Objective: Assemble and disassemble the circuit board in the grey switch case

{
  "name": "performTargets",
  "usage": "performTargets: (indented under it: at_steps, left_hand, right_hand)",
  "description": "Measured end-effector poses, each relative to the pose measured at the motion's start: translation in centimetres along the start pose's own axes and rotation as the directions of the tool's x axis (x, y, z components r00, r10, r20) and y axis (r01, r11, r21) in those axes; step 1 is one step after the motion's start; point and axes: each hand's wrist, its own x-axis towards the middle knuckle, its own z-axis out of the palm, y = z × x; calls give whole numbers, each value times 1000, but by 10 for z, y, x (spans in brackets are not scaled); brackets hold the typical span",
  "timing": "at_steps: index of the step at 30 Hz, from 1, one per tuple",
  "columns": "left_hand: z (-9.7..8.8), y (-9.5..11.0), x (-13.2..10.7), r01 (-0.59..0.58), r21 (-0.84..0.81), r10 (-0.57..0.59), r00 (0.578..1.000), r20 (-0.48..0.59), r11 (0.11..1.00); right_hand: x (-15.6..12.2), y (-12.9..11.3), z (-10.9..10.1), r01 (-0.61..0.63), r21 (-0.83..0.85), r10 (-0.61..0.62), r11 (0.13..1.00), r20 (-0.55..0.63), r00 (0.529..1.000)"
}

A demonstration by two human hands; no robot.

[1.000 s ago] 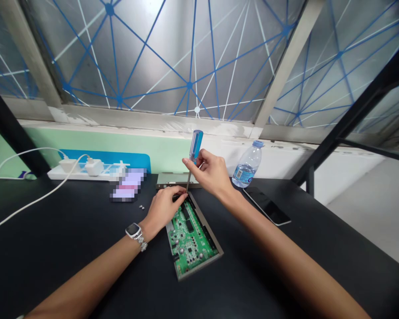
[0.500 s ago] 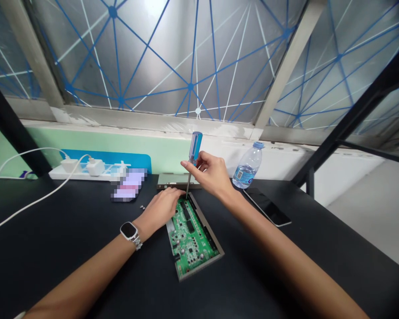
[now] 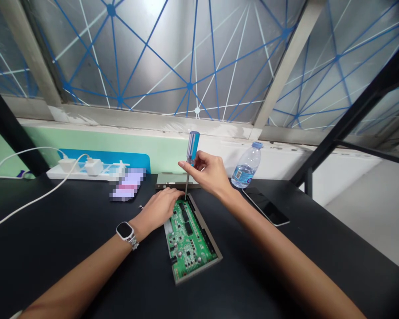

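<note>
A green circuit board [image 3: 193, 248] lies in a shallow metal frame on the black table. My left hand [image 3: 162, 206], with a watch on its wrist, grips the far left edge of the frame; its fingers bend over the corner and partly hide it. My right hand [image 3: 211, 173] is closed on a screwdriver [image 3: 193, 145] with a blue and clear handle, thumb on the near side. The shaft points down, nearly upright, and its tip is at the board's far corner beside my left fingertips. Whether the tip sits in a screw is too small to tell.
Behind the board lies a flat metal panel [image 3: 173, 179]. Small screws [image 3: 140, 207] lie left of my left hand. A blurred-out phone [image 3: 129, 185] and a white power strip [image 3: 83, 170] are at the back left. A water bottle [image 3: 246, 166] and a black phone [image 3: 267, 206] are right.
The board's near end has swung slightly to the left. The screwdriver handle leans a little less to the right, and both hands keep their hold.
</note>
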Motion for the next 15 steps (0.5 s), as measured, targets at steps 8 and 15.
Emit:
performTargets:
  at_steps: [8,15]
  left_hand:
    - [0,-4,0,-20,-54,19,1000,-12,998]
    - [2,-6,0,-23,-83,21,1000,-23,996]
  right_hand:
    - [0,5,1,-19,112,9,994,98,995]
    - [2,12,2,-98,311,26,945,229,973]
